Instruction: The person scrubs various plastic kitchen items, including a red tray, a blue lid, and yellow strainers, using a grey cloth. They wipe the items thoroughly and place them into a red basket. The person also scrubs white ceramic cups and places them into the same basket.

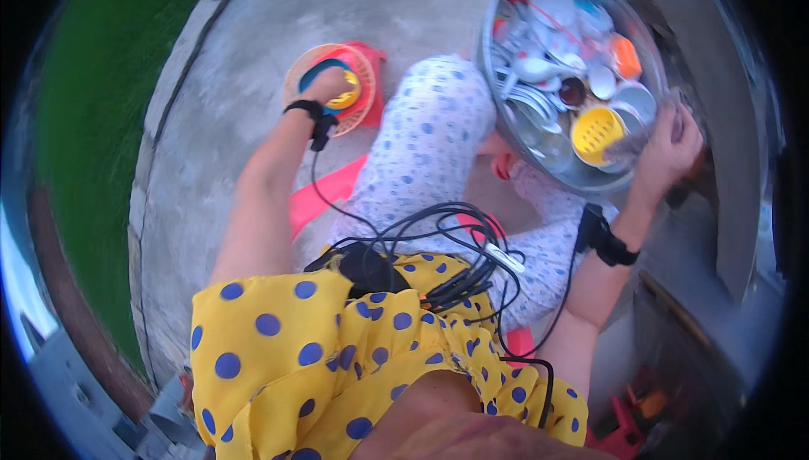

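Basket (297,74), peach-coloured: yellow item (346,99) lay inside at left hand (327,85), whose grip could not be told | right hand (674,148) pinched greyish cloth (629,147) by right rim of metal tub (487,47) | yellow slotted cup (597,135) sat in tub among dishes (552,5)

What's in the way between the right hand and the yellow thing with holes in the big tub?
Something greyish, blurred and maybe cloth, held in the right hand, shows between it and the yellow thing with holes. I see nothing else there.
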Available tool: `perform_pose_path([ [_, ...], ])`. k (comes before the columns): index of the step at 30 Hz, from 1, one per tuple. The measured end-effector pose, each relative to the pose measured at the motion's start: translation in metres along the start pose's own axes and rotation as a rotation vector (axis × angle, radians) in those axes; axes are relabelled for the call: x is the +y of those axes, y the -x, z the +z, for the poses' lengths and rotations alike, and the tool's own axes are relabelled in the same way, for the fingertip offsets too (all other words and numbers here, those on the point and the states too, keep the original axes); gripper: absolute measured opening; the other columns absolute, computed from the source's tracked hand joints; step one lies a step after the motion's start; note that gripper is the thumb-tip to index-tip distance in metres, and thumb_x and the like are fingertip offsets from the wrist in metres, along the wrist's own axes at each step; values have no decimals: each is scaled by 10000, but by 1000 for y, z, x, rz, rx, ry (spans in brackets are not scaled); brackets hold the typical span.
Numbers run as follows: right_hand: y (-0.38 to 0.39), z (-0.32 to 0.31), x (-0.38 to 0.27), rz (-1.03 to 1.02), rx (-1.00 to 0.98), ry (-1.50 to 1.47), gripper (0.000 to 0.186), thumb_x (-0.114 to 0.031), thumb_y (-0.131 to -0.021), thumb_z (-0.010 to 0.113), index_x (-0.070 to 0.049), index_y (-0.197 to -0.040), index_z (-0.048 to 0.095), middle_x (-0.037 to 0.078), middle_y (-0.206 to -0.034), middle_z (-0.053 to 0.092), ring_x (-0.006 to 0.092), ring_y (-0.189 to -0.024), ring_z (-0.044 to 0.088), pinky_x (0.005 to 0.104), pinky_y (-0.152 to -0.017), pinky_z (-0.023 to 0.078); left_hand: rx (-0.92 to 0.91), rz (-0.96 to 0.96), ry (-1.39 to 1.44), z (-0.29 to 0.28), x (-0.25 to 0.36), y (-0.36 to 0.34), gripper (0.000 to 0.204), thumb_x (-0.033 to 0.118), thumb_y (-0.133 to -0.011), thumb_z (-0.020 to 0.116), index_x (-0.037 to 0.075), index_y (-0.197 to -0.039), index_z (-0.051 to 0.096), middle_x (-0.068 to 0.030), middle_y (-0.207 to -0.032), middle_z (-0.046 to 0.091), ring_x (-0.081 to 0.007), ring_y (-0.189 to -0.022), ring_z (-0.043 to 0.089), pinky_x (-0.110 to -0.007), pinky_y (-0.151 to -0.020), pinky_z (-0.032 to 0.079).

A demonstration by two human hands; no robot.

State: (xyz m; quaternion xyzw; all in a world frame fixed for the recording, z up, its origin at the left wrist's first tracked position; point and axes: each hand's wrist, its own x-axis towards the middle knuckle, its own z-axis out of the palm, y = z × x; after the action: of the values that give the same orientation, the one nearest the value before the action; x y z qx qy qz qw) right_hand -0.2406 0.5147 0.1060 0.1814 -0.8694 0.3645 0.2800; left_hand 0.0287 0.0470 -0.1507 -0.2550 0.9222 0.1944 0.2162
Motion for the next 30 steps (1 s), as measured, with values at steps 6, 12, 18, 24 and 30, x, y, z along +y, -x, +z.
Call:
perform_pose_path([
  [6, -15, -13, 7, 380, 197, -710, 211, -117, -935, 677, 48, -1061, 636, 53, -947, 662, 124, -830, 634, 244, -748, 510, 257, 56, 508, -110, 83, -32, 415, 302, -919, 642, 23, -1226, 642, -113, -1094, 697, -182, -1026, 636, -313, -894, 484],
  [12, -17, -39, 25, 579, 321, -929, 195, -107, -948, 645, 42, -1066, 598, 79, -959, 658, 141, -823, 636, 281, -728, 528, 256, 855, 517, -201, 340, 67, 327, 219, -971, 599, 17, -1226, 622, -86, -1133, 674, -167, -1021, 638, -292, -898, 493],
  [18, -23, -46, 26, 599, 337, -955, 184, -115, -949, 641, 33, -1051, 601, 77, -963, 656, 128, -818, 628, 276, -718, 518, -222, 750, 118, -119, 469, 89, 533, 354, -869, 657, -69, -1181, 572, -254, -1027, 683, -380, -955, 680, -441, -829, 533],
  [24, -22, -48, 20, 615, 368, -914, 178, -140, -952, 650, 11, -1043, 620, 68, -960, 660, 123, -827, 635, 267, -730, 522, -138, 517, 420, -43, 487, 70, 392, 304, -844, 657, -71, -959, 660, -250, -926, 696, -376, -888, 694, -437, -795, 539],
  [30, -21, -53, 10, 602, 368, -921, 180, -150, -950, 659, 0, -1045, 630, 67, -961, 671, 118, -832, 640, 261, -732, 530, -252, 541, 612, -75, 456, 50, 241, 197, -857, 601, -8, -965, 669, -126, -862, 680, -231, -779, 657, -353, -731, 514],
])
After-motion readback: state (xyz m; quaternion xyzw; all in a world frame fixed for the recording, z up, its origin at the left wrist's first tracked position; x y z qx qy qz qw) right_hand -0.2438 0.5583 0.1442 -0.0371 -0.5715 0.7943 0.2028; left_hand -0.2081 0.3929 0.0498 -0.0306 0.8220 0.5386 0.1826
